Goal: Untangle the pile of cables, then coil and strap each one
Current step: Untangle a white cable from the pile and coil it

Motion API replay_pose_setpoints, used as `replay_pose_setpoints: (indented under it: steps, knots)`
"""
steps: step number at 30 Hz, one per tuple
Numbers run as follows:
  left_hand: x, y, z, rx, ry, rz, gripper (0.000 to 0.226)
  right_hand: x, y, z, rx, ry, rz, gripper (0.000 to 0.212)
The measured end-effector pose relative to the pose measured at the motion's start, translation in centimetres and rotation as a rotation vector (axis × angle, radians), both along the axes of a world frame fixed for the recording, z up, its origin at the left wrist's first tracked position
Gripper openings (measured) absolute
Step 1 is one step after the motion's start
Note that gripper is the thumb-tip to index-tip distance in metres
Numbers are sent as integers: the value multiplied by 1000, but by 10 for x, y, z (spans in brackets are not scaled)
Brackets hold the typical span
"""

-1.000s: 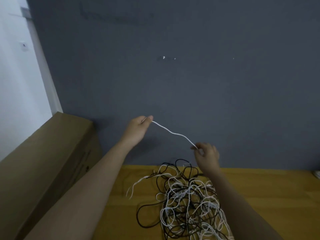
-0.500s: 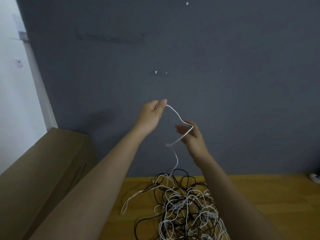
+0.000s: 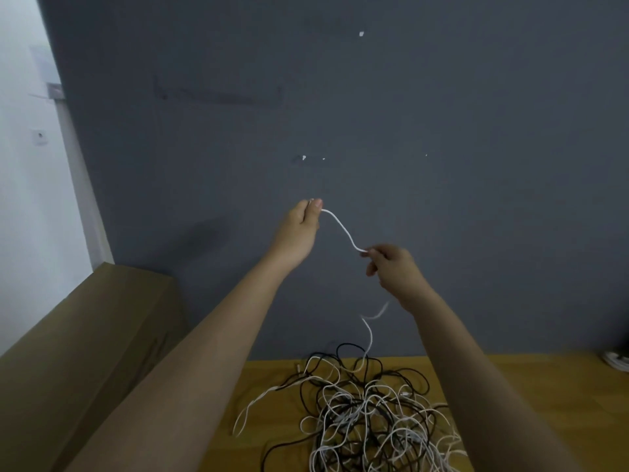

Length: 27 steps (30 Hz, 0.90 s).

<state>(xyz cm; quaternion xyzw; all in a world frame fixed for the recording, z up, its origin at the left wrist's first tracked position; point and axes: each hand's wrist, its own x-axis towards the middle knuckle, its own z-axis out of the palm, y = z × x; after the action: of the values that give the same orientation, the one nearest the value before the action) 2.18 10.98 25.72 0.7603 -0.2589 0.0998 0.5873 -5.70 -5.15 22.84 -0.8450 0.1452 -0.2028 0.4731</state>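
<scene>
While my left hand (image 3: 299, 229) pinches the white cable (image 3: 342, 229) end and my right hand (image 3: 391, 267) keeps its grip lower, both raised, it trails into the cable pile (image 3: 367, 413) on the tabletop (image 3: 531, 403).

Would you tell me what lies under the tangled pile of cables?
The pile of cables lies on a yellow wooden surface, bare around it. Whatever sits beneath the tangle's dense middle is covered.

I see smooth plastic-sheathed cables (image 3: 367, 413) on a lightly glossy wooden surface (image 3: 531, 396), a matt cardboard box (image 3: 85, 342) lower left, and a matt painted wall (image 3: 374, 114).
</scene>
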Motion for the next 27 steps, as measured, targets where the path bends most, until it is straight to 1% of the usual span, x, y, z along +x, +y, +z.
replay_pose_setpoints:
  steps: [2, 3, 4, 5, 7, 9, 10, 11, 13, 15, 16, 18, 20, 23, 24, 26, 27]
  knots:
    - [0, -1, 2, -15, 36, -62, 35, 3, -7, 7, -355, 2, -147, 22]
    - [0, -1, 2, -26, 56, -93, 34, 4, -11, 13, -437, -60, -239, 21]
    - [0, 0, 2, -36, 75, -126, 34, 4, -13, 20, -446, -160, -313, 19]
    - [0, 1, 2, -31, 85, -165, 36, 5, -14, 28, -388, -286, -365, 19]
    - [-6, 1, -1, 39, 80, -251, 39, 10, -15, 43, -232, -518, -401, 20]
    - [-15, 1, -6, 95, 79, -339, 41, 18, -11, 51, -146, -627, -394, 20]
    - [-21, 2, -9, 75, 106, -399, 42, 21, -8, 50, -135, -623, -391, 20]
    - [-25, 3, -12, 26, 153, -467, 43, 24, -6, 44, -155, -576, -387, 22]
    - [-31, 9, -17, -106, 255, -579, 49, 29, -4, 16, -318, -377, -332, 26]
    - [-32, 18, -23, -234, 343, -613, 49, 30, 3, -23, -459, -156, -120, 30]
    - [-31, 21, -28, -283, 374, -605, 48, 28, 9, -43, -462, -75, 29, 31]
    - [-27, 28, -42, -349, 405, -565, 45, 21, 26, -78, -370, 38, 268, 30]
    - [-22, 33, -59, -422, 449, -489, 38, 12, 40, -106, -317, 112, 385, 30]
    - [-13, 35, -82, -456, 513, -234, 27, -6, 60, -134, -298, 166, 494, 40]
    - [-11, 34, -89, -457, 522, -169, 22, -13, 67, -139, -290, 167, 523, 41]
    - [-8, 32, -101, -399, 492, -101, 11, -25, 82, -143, -258, 150, 573, 34]
    - [-7, 32, -108, -309, 440, -70, 8, -29, 88, -143, -255, 139, 578, 28]
